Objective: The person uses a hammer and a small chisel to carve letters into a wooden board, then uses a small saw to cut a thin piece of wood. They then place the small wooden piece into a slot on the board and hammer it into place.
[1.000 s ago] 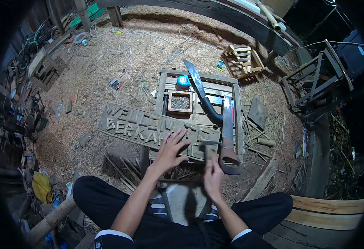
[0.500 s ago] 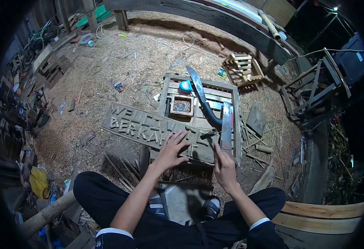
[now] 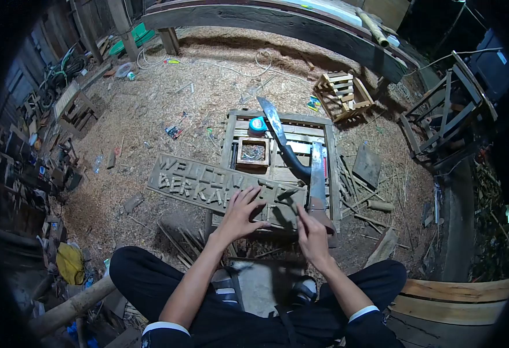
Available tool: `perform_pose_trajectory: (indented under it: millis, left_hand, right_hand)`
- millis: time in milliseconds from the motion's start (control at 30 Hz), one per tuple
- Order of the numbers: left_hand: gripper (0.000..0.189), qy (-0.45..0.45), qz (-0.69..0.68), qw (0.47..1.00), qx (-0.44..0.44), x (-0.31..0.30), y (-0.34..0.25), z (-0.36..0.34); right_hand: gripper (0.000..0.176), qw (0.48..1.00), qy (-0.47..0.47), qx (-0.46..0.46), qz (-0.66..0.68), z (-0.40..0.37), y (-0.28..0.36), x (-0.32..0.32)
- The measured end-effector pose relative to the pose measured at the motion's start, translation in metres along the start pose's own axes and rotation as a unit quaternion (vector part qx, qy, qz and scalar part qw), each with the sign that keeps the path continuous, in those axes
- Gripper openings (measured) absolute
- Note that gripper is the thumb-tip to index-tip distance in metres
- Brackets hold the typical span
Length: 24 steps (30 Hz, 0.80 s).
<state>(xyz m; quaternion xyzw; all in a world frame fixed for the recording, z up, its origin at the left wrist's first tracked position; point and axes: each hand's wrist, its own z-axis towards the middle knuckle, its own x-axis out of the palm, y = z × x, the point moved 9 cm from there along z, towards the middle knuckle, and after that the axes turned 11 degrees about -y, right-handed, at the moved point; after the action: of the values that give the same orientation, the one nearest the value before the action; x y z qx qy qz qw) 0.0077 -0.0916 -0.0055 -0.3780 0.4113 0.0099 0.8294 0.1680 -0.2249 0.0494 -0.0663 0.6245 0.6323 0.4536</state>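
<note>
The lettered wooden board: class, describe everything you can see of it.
The board is a long, weathered grey-brown plank with two rows of raised wooden letters, partly readable. It lies flat and slanted, its right end on the pallet, its left over sawdust. The left hand presses spread on it; the right hand holds a hammer above its right end.

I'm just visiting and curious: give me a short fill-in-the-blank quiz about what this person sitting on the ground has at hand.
1. The left hand lies spread on the lettered sign board, while the right hand grips a small ___.
2. The round tape measure on the pallet is ___ in colour.
3. The blade tip of the machete points ___ from the person.

Missing words: hammer; blue; away.
</note>
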Motion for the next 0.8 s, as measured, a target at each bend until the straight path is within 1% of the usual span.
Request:
perform_pose_trajectory:
  millis: [33, 100, 233, 300, 333, 400, 433, 500, 533, 600, 667, 800]
  left_hand:
    - [0.068, 0.003, 0.001, 1.000, 0.000, 0.000, -0.003, -0.001]
    - [0.070, 0.001, 0.009, 1.000, 0.001, 0.000, -0.008, -0.002]
    - [0.070, 0.018, 0.012, 1.000, -0.005, 0.003, -0.012, -0.004]
    - [0.064, -0.002, 0.027, 0.999, -0.021, 0.001, -0.012, -0.002]
    - [0.064, 0.001, 0.031, 0.999, -0.019, 0.002, -0.013, -0.001]
    - [0.051, -0.008, 0.025, 1.000, -0.011, 0.004, -0.018, 0.002]
    - [0.051, -0.005, 0.026, 1.000, -0.009, 0.007, -0.019, 0.004]
    - [0.040, -0.031, 0.019, 0.999, -0.033, 0.007, -0.016, 0.006]
    - [0.040, -0.029, 0.018, 0.999, -0.032, 0.011, -0.017, 0.007]
    - [0.032, -0.061, 0.029, 0.996, -0.051, 0.010, -0.015, 0.011]
    - [0.028, -0.077, 0.031, 0.995, -0.060, 0.011, -0.019, 0.013]
    - [0.024, -0.122, 0.044, 0.988, -0.084, 0.011, -0.022, 0.019]
  right_hand:
    - [0.043, 1.000, -0.001, 0.002, 0.002, 0.003, -0.001, -0.002]
    - [0.043, 0.998, -0.056, -0.004, 0.007, 0.010, -0.004, -0.018]
    - [0.045, 0.996, -0.079, 0.007, 0.034, 0.013, -0.026, -0.020]
    - [0.046, 0.996, -0.081, 0.008, 0.047, 0.014, -0.029, -0.019]
    - [0.047, 0.996, -0.074, 0.016, 0.047, 0.015, -0.032, -0.018]
    - [0.048, 0.996, -0.070, 0.025, 0.049, 0.016, -0.035, -0.016]
    - [0.048, 0.996, -0.069, 0.025, 0.054, 0.017, -0.035, -0.016]
    - [0.049, 0.995, -0.070, 0.027, 0.059, 0.017, -0.035, -0.018]
    - [0.050, 0.996, -0.067, 0.023, 0.056, 0.018, -0.034, -0.018]
    - [0.051, 0.996, -0.064, 0.020, 0.053, 0.019, -0.034, -0.018]
    - [0.053, 0.996, -0.051, 0.034, 0.069, 0.020, -0.037, -0.014]
    - [0.055, 0.997, -0.042, 0.029, 0.056, 0.025, -0.031, -0.015]
